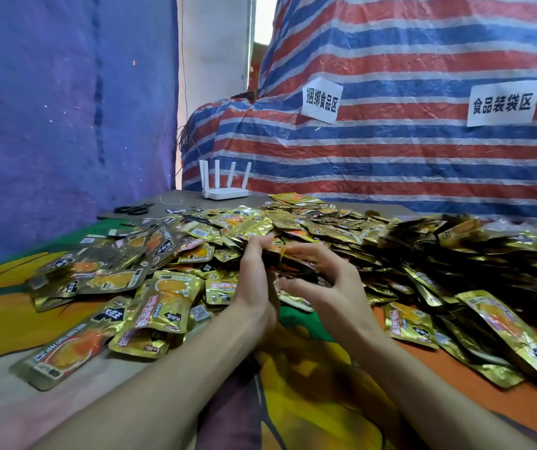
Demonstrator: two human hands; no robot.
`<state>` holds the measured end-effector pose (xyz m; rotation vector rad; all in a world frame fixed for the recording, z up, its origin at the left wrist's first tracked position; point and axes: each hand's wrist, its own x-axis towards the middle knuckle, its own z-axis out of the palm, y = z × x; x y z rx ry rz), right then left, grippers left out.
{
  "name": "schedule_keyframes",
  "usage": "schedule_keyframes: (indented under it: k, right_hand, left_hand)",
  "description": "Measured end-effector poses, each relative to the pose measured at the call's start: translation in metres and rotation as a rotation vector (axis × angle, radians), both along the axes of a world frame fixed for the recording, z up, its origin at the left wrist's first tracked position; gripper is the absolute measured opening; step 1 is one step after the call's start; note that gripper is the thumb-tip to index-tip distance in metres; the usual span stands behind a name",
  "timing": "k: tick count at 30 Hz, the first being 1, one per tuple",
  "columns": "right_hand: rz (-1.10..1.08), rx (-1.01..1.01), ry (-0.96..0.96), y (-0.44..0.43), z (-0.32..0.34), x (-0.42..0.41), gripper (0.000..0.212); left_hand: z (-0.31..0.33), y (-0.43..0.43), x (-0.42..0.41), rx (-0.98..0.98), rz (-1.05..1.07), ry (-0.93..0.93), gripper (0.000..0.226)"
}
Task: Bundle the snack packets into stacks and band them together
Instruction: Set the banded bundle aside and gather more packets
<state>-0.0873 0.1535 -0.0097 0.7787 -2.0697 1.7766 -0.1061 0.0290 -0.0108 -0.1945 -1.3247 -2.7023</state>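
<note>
Packets (169, 297) heaped below sign (322, 100) reading 捆绑食品区.

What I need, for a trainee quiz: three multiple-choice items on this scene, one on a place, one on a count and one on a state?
1. Where do the scissors lie?
A. On the table, far left, left of the router
B. On top of the packet heap
C. Hanging on the tarp

2. How many antennas has the router?
A. Two
B. Four
C. Six

3. How is the stack of packets at the centre?
A. Lying untouched
B. Held by the left hand and right hand, with a band across it
C. Cut open

Answers: A, they lie on bare table by the blue wall; B, four white rods stand up; B, both hands' fingers curl on it and a yellowish band crosses it.
</note>
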Motion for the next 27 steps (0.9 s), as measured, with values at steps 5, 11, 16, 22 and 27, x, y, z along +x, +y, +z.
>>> schedule_keyframes:
  k: [5, 11, 16, 22, 27]
  right_hand:
    - [0.054, 0.084, -0.171, 0.014, 0.005, -0.012, 0.062]
    - [0.088, 0.256, -0.312, 0.024, 0.012, -0.010, 0.075]
    - [0.059, 0.331, -0.240, 0.025, 0.028, -0.010, 0.067]
    - [-0.215, 0.461, -0.145, 0.063, 0.078, -0.027, 0.052]
    - [-0.679, 0.643, -0.061, 0.112, 0.118, -0.076, 0.039]
  left_hand:
    - [0.001, -0.003, -0.004, 0.006, 0.049, 0.030, 0.037]
    - [-0.012, 0.007, 0.007, -0.107, -0.177, 0.006, 0.034]
    - [-0.003, 0.011, 0.013, -0.301, -0.107, 0.019, 0.059]
    - [0.014, 0.019, 0.014, -0.595, 0.107, -0.053, 0.091]
    - [0.009, 0.029, 0.013, -0.886, 0.149, 0.155, 0.011]
